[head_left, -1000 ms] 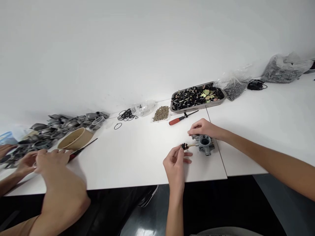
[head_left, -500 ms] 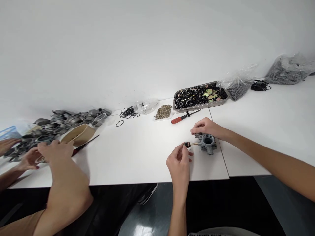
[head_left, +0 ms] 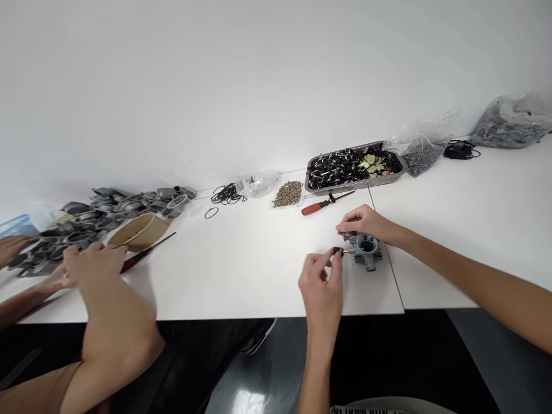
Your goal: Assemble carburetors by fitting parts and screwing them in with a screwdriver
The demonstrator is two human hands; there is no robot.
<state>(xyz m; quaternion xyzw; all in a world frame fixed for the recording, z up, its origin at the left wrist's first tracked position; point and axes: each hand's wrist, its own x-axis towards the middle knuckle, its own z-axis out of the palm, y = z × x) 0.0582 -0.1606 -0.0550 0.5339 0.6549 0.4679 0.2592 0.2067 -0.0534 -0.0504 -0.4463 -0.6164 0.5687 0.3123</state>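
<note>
A grey metal carburetor point(head_left: 371, 263) rests on the white table with its round bore facing up. My right hand point(head_left: 365, 223) is closed on its far left side, fingertips pinching the body there. Between the thumb and fingers of my left hand point(head_left: 321, 280) is a small black-capped part with a thin brass rod point(head_left: 338, 251). The rod points right and its end reaches the carburetor's left side; how deep it sits is hidden. Beyond my hands lies a red-handled screwdriver point(head_left: 312, 209) with a small black piece on its shaft.
A metal tray point(head_left: 340, 188) of small black and brass parts stands behind. Left of it are brass pieces point(head_left: 288, 194) and black rings point(head_left: 226, 194). Bags of parts point(head_left: 420, 156) lie at right. A co-worker's hands point(head_left: 95, 264) are among grey castings point(head_left: 129, 205) and a beige bowl point(head_left: 149, 233).
My left hand has moved right, toward the carburetor, and less of the brass rod shows between the black cap and the body. My right hand keeps its hold.
</note>
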